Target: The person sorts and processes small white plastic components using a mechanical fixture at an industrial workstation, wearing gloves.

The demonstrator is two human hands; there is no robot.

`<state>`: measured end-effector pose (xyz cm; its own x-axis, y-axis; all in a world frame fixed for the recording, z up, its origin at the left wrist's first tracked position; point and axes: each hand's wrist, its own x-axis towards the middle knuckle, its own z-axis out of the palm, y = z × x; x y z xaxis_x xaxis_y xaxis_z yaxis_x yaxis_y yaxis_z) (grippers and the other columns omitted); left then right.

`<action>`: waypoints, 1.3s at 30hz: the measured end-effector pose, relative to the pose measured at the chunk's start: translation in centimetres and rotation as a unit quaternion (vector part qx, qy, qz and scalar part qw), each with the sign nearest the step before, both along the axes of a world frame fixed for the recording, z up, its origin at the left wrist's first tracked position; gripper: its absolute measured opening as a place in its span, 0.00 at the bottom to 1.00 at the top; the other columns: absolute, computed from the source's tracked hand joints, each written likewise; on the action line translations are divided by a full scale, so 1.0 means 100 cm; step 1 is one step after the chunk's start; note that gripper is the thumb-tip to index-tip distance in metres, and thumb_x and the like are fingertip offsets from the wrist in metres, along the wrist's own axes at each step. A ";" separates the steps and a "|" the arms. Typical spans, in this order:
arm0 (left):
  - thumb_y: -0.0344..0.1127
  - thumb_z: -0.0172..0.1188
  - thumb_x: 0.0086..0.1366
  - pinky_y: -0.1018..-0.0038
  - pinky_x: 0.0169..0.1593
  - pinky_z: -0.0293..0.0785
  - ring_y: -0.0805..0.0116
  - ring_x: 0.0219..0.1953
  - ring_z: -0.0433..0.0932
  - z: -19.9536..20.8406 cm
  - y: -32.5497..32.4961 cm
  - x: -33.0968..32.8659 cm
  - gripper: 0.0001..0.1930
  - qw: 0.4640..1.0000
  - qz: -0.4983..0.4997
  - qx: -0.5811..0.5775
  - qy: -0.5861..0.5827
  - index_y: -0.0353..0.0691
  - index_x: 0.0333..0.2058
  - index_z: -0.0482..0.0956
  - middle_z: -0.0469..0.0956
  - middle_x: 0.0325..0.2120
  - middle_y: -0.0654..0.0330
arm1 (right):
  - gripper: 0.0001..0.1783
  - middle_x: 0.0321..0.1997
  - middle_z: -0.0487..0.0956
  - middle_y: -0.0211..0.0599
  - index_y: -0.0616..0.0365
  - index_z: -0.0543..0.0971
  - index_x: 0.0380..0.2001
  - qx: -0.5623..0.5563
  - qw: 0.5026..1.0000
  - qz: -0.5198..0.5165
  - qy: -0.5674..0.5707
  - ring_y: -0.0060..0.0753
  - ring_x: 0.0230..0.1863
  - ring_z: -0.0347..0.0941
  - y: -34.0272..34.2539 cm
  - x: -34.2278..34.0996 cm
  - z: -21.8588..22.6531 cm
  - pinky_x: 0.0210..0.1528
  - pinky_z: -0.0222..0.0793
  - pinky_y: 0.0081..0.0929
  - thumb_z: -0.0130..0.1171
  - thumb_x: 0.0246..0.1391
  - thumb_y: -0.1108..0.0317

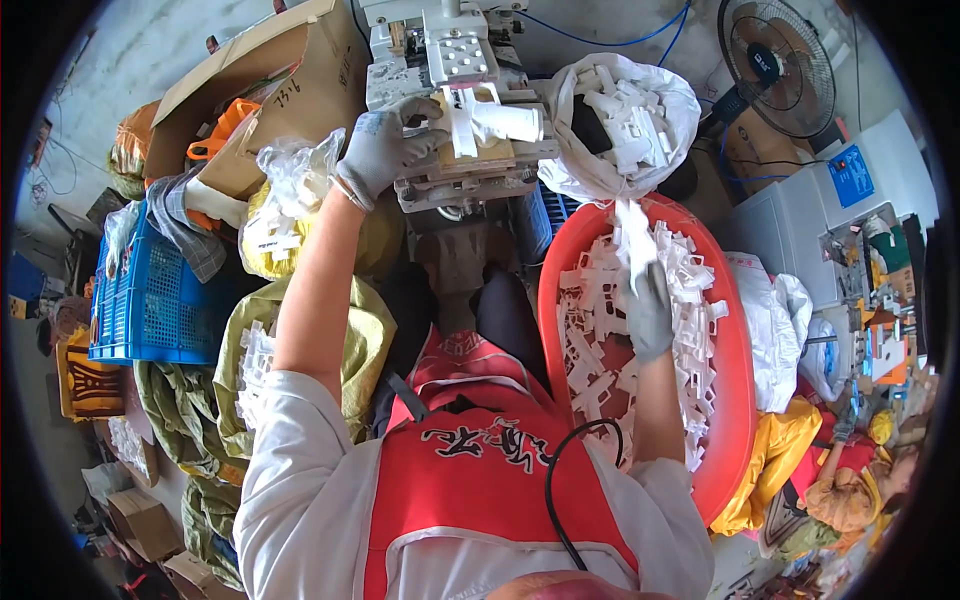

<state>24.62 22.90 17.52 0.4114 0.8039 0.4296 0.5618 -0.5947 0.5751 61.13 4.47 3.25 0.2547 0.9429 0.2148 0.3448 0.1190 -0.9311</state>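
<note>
While your gloved left hand (385,150) seats a white plastic part (490,122) on the grey metal press (450,60), your right hand (648,310) grips another from the still-heaped red plastic basin (735,400).

Grey knit gloves on left hand (383,150) and right hand (648,312), cuffs at wrists. White sleeves pushed above elbows. Red apron (480,470) with dark and white markings on chest. Black cable (552,490) loops over apron.

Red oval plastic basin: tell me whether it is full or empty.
Well filled: the red oval plastic basin holds heaped white plastic parts, where the gloved right hand rests.
</note>
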 end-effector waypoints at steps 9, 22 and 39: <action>0.29 0.63 0.54 0.77 0.42 0.74 0.71 0.36 0.79 -0.064 -0.085 -0.103 0.15 0.974 0.189 0.042 -0.114 0.33 0.42 0.77 0.80 0.34 0.57 | 0.19 0.49 0.74 0.41 0.53 0.74 0.48 0.220 0.933 0.158 -0.239 0.43 0.49 0.71 0.146 -0.102 0.111 0.53 0.66 0.32 0.56 0.49 0.73; 0.31 0.59 0.59 0.78 0.43 0.71 0.73 0.37 0.75 -0.149 -0.277 -0.250 0.13 0.876 0.452 -0.115 -0.123 0.30 0.41 0.76 0.78 0.36 0.58 | 0.21 0.44 0.75 0.50 0.57 0.71 0.49 0.217 0.925 0.113 -0.289 0.41 0.44 0.73 0.135 -0.062 0.091 0.45 0.68 0.36 0.57 0.52 0.63; 0.34 0.51 0.65 0.76 0.49 0.69 0.70 0.43 0.75 -0.134 -0.218 -0.201 0.14 0.919 0.377 -0.108 -0.028 0.32 0.45 0.76 0.78 0.41 0.56 | 0.26 0.41 0.77 0.52 0.60 0.66 0.53 -0.236 0.952 0.101 -0.169 0.43 0.41 0.75 -0.061 -0.018 -0.233 0.42 0.69 0.35 0.55 0.52 0.60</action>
